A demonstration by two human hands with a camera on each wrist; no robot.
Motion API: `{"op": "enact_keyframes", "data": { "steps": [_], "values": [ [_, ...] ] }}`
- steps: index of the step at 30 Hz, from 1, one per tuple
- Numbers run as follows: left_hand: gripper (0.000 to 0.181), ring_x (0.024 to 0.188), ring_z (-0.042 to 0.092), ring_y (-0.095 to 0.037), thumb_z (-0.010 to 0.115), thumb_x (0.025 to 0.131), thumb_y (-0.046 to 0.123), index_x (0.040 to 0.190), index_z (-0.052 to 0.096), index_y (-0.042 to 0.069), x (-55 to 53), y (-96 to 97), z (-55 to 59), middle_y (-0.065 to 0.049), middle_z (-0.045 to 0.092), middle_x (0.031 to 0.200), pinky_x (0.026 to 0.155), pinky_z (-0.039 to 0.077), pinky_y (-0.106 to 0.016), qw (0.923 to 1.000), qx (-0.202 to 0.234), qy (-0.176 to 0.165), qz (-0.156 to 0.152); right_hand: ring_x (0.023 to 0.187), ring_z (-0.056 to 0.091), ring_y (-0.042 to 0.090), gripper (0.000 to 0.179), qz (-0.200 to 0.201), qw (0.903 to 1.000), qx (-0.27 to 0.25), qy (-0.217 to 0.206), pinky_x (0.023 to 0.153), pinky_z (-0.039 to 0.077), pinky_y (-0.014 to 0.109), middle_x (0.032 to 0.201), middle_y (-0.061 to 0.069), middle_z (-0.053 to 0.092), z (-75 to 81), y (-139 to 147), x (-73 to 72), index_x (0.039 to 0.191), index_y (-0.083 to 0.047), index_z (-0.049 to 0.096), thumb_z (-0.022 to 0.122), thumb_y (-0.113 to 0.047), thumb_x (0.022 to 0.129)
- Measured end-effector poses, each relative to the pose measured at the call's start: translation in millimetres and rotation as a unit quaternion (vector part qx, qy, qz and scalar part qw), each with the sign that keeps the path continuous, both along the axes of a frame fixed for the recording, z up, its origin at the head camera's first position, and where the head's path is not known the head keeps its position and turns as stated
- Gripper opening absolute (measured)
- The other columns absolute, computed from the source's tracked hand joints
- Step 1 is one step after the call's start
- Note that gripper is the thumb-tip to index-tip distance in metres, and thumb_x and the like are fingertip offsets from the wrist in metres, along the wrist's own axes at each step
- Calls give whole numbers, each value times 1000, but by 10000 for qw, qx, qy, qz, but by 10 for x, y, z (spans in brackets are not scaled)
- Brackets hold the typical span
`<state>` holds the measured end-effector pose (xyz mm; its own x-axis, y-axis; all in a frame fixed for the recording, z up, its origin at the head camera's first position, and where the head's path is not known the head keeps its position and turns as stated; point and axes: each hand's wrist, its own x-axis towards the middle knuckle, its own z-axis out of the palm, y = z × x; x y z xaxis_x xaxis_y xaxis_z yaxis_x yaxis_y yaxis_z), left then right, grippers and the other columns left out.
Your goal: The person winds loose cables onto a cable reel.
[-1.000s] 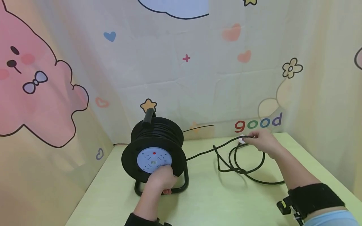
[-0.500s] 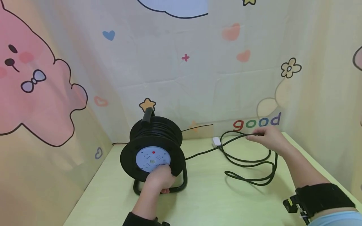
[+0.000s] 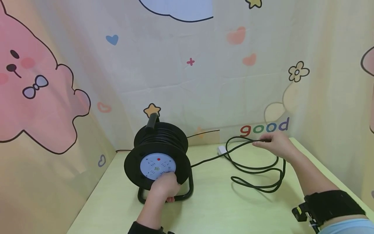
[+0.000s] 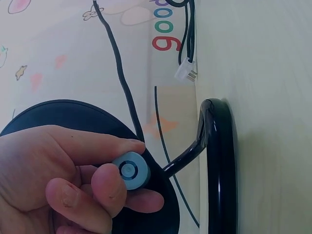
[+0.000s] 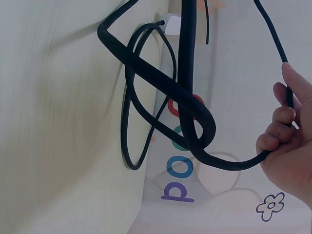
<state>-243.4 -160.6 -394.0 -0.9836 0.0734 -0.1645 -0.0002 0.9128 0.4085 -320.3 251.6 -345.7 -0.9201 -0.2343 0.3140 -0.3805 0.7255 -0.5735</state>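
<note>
A black cable reel (image 3: 130,167) with a pale blue socket panel (image 3: 150,162) stands at the left of the table, wound with black cable. My left hand (image 3: 165,187) is at the panel's lower right; its fingers curl round a small grey-blue crank knob (image 4: 132,170), as the left wrist view shows. From the reel, the loose cable (image 3: 208,159) runs right to my right hand (image 3: 277,146), which grips it above the table. Loops of cable (image 5: 124,122) hang and lie below that hand. A white plug (image 3: 221,150) lies left of the loops near the back edge.
The reel's black tube stand (image 3: 191,185) rests on the pale green table (image 3: 216,208). Behind it hangs a printed curtain (image 3: 163,71), with another side at the left and right. A thin dark line (image 3: 203,133) shows on the curtain right of the reel.
My right hand has shifted a little right with the cable. The plug, near that hand earlier, lies farther left, and the loops have changed shape. My left hand and the reel stay in place.
</note>
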Motion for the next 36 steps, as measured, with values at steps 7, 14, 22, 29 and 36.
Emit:
{"op": "enact_keyframes", "data": {
  "steps": [7,14,22,29,36],
  "values": [
    [20,41,56,-20,60,92,20,96,56,1,32,-109,-19,-6,59,51,43,44,-33,9998,-150,-111,-31,68,42,19,30,140,9992,360,48,57,35,34,66,-1,49,26,-92,-5,77,-18,65,69,-46,86],
    [21,41,56,-19,61,92,20,79,56,4,37,-320,-50,-5,59,49,41,45,-31,9998,-65,-123,-135,67,48,16,28,284,9971,696,127,59,40,34,69,-6,57,70,-263,-11,79,-19,68,68,-46,86],
    [21,41,56,-19,59,91,17,76,56,3,38,-573,-103,-5,59,49,43,48,-32,9994,200,-273,-38,84,58,20,29,406,9977,545,48,71,50,41,94,2,68,54,-497,-30,96,-14,74,69,-42,86],
    [26,42,57,-19,54,91,18,74,60,0,63,-767,-90,-6,62,53,46,48,-32,9975,494,-500,-10,99,58,27,32,462,9979,436,88,79,50,48,110,13,66,37,-651,-50,101,-11,73,69,-40,87],
    [24,40,49,-15,55,87,17,69,58,2,75,-985,-39,-5,62,52,38,28,-24,9967,630,-433,272,61,48,12,13,814,9953,449,253,55,40,31,70,-7,61,-18,-868,-56,81,-21,71,70,-33,87]
  ]
}}
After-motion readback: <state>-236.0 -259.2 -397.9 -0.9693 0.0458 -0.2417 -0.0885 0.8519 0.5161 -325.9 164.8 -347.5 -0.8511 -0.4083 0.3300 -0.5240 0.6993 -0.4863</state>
